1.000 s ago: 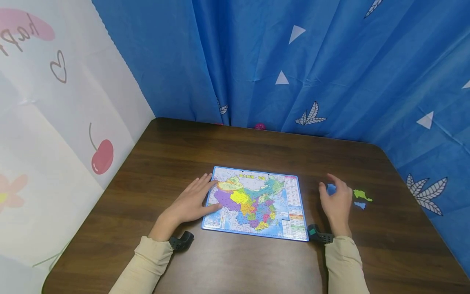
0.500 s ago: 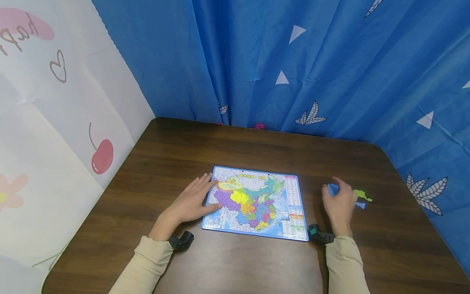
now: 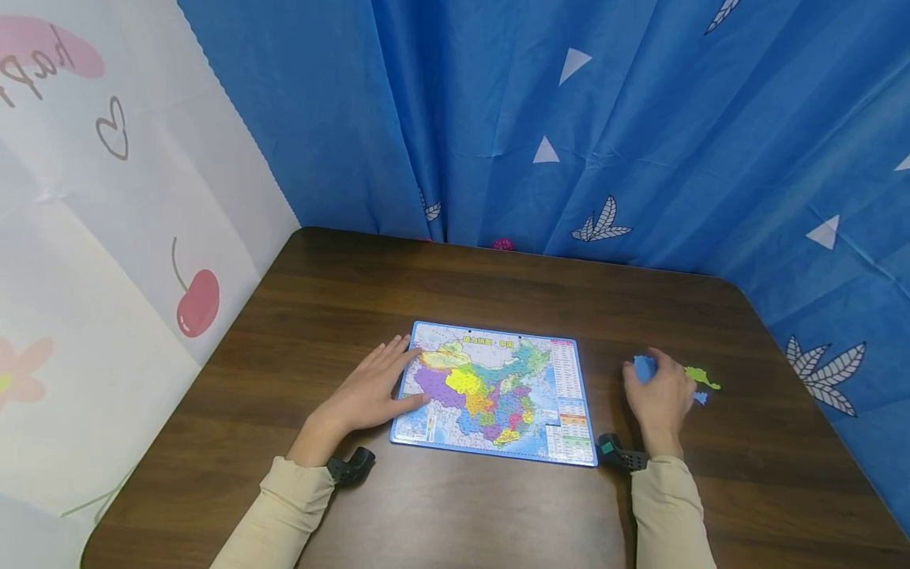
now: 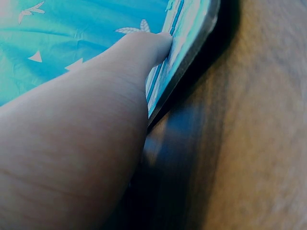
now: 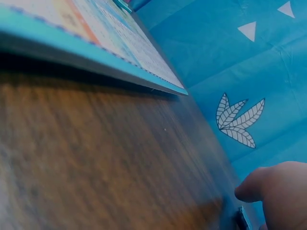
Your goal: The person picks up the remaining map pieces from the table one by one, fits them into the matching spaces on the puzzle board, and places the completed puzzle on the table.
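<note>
A blue puzzle piece (image 3: 644,368) sits within the right hand's (image 3: 659,401) grip, thumb and forefinger curled round it; how firmly cannot be told. A loose hold on its edge could let it slip. Just right of that grip, the outer fingers might nudge a small blue piece (image 3: 701,398) and a green piece (image 3: 698,374). Left across the counter (image 3: 469,506), the spread left hand (image 3: 374,391) touches a map board (image 3: 569,371), which could slide if bumped.
</note>
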### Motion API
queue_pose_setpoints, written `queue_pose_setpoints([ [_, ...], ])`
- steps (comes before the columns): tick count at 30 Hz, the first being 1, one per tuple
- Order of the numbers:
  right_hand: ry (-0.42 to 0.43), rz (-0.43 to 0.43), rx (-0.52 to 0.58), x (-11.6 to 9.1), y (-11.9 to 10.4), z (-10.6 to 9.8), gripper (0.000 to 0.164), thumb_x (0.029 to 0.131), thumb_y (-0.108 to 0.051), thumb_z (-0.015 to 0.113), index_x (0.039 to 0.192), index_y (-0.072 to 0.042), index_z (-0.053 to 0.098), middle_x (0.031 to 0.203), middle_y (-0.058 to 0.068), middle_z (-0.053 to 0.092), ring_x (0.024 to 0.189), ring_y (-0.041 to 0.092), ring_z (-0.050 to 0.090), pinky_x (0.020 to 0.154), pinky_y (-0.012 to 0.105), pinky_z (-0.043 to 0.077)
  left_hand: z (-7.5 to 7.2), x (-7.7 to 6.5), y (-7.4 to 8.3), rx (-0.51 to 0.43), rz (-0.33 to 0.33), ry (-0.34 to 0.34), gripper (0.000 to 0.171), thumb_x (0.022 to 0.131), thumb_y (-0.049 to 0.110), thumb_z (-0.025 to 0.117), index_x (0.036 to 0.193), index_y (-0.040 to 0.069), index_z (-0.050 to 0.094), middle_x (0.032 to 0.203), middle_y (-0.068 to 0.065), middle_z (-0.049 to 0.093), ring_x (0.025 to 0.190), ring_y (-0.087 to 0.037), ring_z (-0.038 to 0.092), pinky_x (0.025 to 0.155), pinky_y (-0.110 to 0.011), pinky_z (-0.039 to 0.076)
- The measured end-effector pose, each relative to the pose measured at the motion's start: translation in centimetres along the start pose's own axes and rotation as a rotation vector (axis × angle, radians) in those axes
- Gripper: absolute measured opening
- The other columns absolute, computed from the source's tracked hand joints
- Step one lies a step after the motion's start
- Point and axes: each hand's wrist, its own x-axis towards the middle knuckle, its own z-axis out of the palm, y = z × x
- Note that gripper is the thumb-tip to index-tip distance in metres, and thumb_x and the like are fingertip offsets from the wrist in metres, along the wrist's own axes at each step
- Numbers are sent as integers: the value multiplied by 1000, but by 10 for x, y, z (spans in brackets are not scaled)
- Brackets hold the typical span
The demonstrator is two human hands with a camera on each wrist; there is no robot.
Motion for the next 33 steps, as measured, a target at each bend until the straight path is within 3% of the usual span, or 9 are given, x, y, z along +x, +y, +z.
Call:
queue_pose_setpoints([
  [10, -44, 45, -42, 1, -1, -1, 59, 99, -25, 62, 147, 7, 47, 146, 38, 45, 130, 55, 34, 104, 68, 31, 1, 1, -1, 7, -2, -5, 89, 93, 62, 62, 160, 10, 37, 171, -14, 21, 160, -32, 13, 130, -51, 13],
  [18, -42, 28, -25, 1, 0, -3, 57, 98, -20, 63, 144, 10, 48, 142, 40, 47, 129, 55, 34, 100, 65, 33, 1, 1, -2, 8, 1, -3, 89, 93, 63, 62, 160, 11, 37, 171, -13, 21, 160, -32, 13, 130, -50, 13],
  [33, -38, 29, -42, -1, -1, -1, 54, 99, -21, 61, 144, 6, 51, 144, 36, 50, 127, 54, 37, 102, 66, 32, 1, 1, -2, 8, 1, -2, 89, 92, 63, 62, 160, 11, 38, 171, -13, 21, 160, -32, 14, 130, -51, 14],
])
